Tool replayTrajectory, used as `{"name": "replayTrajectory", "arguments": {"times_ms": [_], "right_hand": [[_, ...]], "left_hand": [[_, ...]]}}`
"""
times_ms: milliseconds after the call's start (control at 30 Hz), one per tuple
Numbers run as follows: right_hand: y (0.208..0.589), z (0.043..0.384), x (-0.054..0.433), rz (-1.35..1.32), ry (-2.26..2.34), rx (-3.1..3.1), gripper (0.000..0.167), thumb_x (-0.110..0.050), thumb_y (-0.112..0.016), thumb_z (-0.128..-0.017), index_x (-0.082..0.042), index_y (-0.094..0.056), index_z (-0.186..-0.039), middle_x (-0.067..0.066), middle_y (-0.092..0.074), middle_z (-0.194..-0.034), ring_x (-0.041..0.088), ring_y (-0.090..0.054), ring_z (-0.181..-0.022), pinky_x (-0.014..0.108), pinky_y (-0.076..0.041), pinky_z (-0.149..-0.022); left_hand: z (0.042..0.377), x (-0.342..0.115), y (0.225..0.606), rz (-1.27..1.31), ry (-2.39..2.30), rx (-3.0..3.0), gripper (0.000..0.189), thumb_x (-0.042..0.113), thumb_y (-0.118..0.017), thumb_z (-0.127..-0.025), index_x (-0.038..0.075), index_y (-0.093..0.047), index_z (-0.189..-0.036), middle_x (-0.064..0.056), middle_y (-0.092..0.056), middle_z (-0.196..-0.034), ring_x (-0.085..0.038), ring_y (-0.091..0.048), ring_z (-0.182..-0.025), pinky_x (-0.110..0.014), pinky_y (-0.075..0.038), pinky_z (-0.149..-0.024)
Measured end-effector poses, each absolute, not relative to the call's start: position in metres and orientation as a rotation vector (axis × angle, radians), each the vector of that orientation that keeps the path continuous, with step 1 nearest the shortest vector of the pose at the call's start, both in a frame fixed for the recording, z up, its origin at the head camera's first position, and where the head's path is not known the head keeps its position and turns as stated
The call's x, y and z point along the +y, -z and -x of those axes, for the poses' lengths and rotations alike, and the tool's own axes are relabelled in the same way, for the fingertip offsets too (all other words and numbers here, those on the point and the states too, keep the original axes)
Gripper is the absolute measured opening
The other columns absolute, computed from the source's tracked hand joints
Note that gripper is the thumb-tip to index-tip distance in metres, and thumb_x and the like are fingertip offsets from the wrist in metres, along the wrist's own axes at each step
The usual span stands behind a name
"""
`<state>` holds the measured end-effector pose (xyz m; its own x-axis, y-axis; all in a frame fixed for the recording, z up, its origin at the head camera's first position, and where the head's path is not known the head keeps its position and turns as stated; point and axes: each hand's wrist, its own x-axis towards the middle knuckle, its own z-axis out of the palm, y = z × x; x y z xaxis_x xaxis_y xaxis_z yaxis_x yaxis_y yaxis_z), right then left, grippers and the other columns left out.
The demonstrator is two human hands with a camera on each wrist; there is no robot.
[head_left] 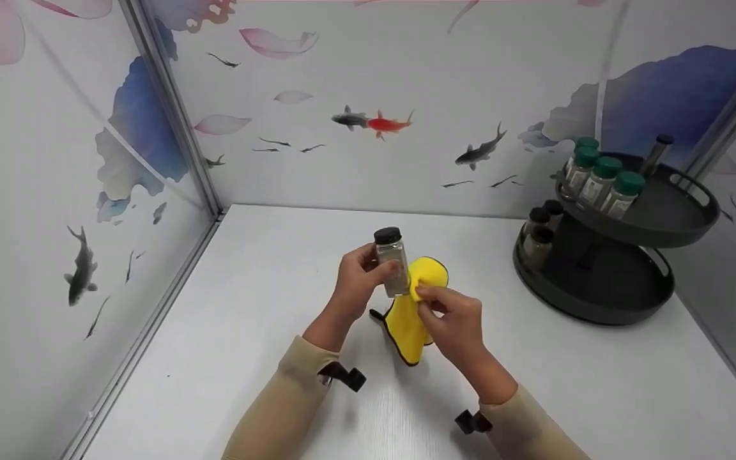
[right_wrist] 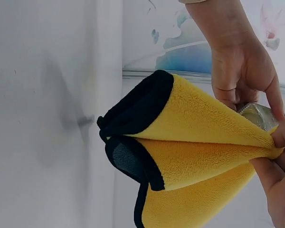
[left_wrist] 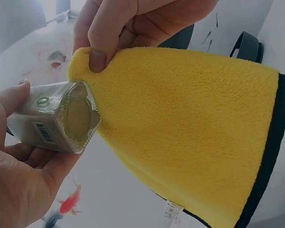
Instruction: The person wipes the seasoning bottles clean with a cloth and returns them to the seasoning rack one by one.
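My left hand grips a square, clear spice jar with a black lid, tilted above the white table. Its base faces the camera in the left wrist view, where a barcode and a small green mark show on the jar. A yellow cloth with dark edging hangs from my right hand, pinched between thumb and fingers. In the left wrist view the cloth meets the edge of the jar's base. Its lower folds fan out in the right wrist view.
A dark two-tier round rack stands at the back right of the table. Several green-lidded jars and one dark-capped jar are on its upper tier. Black-lidded jars sit below. Printed panels enclose the table.
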<state>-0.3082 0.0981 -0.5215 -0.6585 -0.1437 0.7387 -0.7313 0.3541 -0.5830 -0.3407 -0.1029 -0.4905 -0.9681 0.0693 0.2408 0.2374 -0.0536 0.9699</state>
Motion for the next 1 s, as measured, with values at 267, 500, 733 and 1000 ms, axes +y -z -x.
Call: {"name": "replayTrajectory", "arguments": {"times_ms": [267, 500, 733, 1000], "right_hand": [[0.528, 0.317, 0.101, -0.739, -1.325, -2.010, 0.027, 0.011, -0.079, -0.086, -0.004, -0.083, -0.108, 0.010, -0.083, -0.102, 0.018, -0.077, -0.077, 0.012, -0.059, -0.075], [0.525, 0.324, 0.110, -0.634, -1.298, -2.035, 0.023, 0.008, -0.078, -0.088, -0.003, -0.083, -0.108, 0.010, -0.083, -0.099, 0.016, -0.076, -0.077, 0.012, -0.059, -0.073], [0.516, 0.328, 0.120, -0.575, -1.324, -1.979, 0.020, 0.007, -0.079, -0.089, -0.002, -0.082, -0.107, 0.009, -0.083, -0.101, 0.016, -0.076, -0.075, 0.012, -0.058, -0.073], [0.520, 0.325, 0.118, -0.634, -1.291, -1.961, 0.025, 0.009, -0.079, -0.087, -0.004, -0.083, -0.108, 0.010, -0.083, -0.102, 0.022, -0.080, -0.081, 0.013, -0.059, -0.076]], "left_hand": [[0.343, -0.103, 0.500, 0.438, 2.242, -2.068, 0.048, 0.017, -0.072, -0.096, -0.001, -0.063, -0.140, -0.018, -0.069, -0.130, -0.023, -0.069, -0.113, -0.046, -0.060, -0.104], [0.344, -0.092, 0.510, 0.570, 2.387, -2.144, 0.044, 0.020, -0.068, -0.101, 0.001, -0.063, -0.140, -0.012, -0.071, -0.124, -0.019, -0.070, -0.108, -0.043, -0.061, -0.101], [0.338, -0.074, 0.518, 0.580, 2.288, -2.303, 0.044, 0.024, -0.076, -0.096, 0.008, -0.069, -0.136, -0.009, -0.075, -0.124, -0.022, -0.072, -0.107, -0.044, -0.062, -0.099], [0.338, -0.069, 0.521, 0.433, 2.148, -2.285, 0.045, 0.035, -0.081, -0.095, 0.012, -0.071, -0.132, -0.007, -0.075, -0.122, -0.021, -0.072, -0.106, -0.040, -0.064, -0.093]]}}
